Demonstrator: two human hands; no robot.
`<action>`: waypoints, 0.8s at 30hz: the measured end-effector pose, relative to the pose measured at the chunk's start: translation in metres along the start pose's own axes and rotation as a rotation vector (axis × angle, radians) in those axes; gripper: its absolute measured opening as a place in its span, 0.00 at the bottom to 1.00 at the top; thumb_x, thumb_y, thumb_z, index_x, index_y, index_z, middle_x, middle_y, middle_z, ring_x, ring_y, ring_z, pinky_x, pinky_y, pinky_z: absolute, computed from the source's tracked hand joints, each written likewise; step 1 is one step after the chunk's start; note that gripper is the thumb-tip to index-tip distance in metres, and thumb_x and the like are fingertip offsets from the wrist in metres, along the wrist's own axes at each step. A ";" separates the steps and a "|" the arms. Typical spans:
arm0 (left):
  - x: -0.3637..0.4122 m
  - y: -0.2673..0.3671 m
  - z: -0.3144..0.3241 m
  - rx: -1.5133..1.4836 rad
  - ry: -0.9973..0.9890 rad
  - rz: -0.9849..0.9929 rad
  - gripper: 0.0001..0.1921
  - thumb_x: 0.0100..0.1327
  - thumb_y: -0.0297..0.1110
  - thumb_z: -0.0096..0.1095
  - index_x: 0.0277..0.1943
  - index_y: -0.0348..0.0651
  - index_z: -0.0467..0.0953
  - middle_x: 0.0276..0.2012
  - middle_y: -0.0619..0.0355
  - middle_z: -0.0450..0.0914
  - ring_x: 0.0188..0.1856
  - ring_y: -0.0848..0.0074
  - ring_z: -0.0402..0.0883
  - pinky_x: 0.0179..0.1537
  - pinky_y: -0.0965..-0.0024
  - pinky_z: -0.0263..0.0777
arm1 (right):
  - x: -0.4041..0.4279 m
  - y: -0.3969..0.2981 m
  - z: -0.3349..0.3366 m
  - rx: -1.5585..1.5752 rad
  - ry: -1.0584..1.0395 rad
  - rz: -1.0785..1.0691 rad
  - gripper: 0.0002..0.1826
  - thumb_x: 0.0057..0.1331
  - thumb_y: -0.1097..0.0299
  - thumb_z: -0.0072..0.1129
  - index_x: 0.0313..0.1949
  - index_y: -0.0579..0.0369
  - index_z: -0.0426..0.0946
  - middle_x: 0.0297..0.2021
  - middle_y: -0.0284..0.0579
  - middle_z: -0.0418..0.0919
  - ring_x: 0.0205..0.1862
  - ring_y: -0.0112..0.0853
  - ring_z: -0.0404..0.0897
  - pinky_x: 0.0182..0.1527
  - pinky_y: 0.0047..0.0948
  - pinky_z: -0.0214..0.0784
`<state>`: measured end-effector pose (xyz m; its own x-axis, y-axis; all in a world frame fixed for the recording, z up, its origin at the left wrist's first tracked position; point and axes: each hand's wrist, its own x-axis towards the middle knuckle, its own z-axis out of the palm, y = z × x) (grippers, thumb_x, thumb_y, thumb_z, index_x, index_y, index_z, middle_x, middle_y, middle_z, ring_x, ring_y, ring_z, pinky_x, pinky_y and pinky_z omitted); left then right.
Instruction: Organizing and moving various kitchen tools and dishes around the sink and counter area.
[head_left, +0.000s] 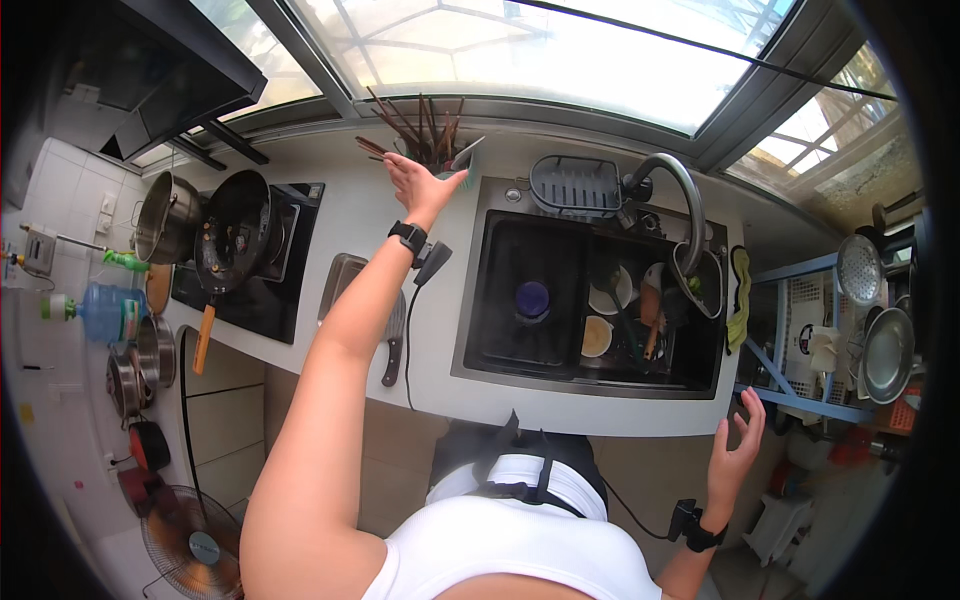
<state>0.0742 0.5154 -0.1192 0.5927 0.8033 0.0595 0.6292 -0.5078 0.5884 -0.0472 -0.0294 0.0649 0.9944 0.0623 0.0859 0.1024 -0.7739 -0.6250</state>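
Note:
My left hand (421, 187) reaches out over the back of the counter, fingers spread. It is at the near side of a green holder (466, 178) full of wooden chopsticks (427, 124); the hand partly hides the holder, and whether they touch I cannot tell. Nothing shows in that hand. Under my left forearm lie a metal tray (343, 277) and a knife with a dark handle (391, 364), both partly covered by the arm. My right hand (735, 457) hangs off the counter's front right corner, fingers apart, holding nothing.
A black double sink (525, 360) holds bowls (597, 335) and utensils under a curved faucet (694, 195). Left, a wok (234, 225) and a steel pot (166, 217) stand by the cooktop (289, 319). A yellow-green cloth (738, 300) hangs right; a cable (409, 352) crosses the counter.

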 end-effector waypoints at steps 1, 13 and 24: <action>0.004 0.007 0.005 -0.002 0.072 -0.012 0.72 0.39 0.59 0.78 0.68 0.22 0.29 0.70 0.31 0.39 0.73 0.48 0.41 0.66 0.46 0.49 | 0.009 0.001 0.002 -0.005 -0.027 -0.015 0.23 0.59 0.81 0.49 0.56 0.58 0.67 0.61 0.47 0.66 0.61 0.39 0.67 0.58 0.37 0.63; 0.075 0.014 0.028 0.171 0.422 -0.150 0.62 0.45 0.57 0.71 0.68 0.22 0.39 0.67 0.37 0.52 0.68 0.53 0.56 0.61 0.48 0.57 | 0.044 0.016 0.015 -0.058 -0.065 0.075 0.24 0.59 0.80 0.49 0.57 0.58 0.67 0.60 0.49 0.66 0.61 0.42 0.67 0.57 0.38 0.63; 0.022 -0.011 -0.008 0.018 0.652 0.306 0.61 0.43 0.44 0.78 0.71 0.32 0.39 0.67 0.38 0.50 0.70 0.52 0.49 0.64 0.45 0.44 | 0.075 0.001 0.066 -0.072 -0.182 0.099 0.25 0.60 0.81 0.48 0.58 0.58 0.66 0.60 0.47 0.66 0.61 0.38 0.68 0.58 0.36 0.63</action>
<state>0.0767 0.5408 -0.1180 0.3264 0.6439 0.6920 0.4945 -0.7402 0.4555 0.0292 0.0162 0.0201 0.9887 0.0918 -0.1186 0.0086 -0.8245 -0.5658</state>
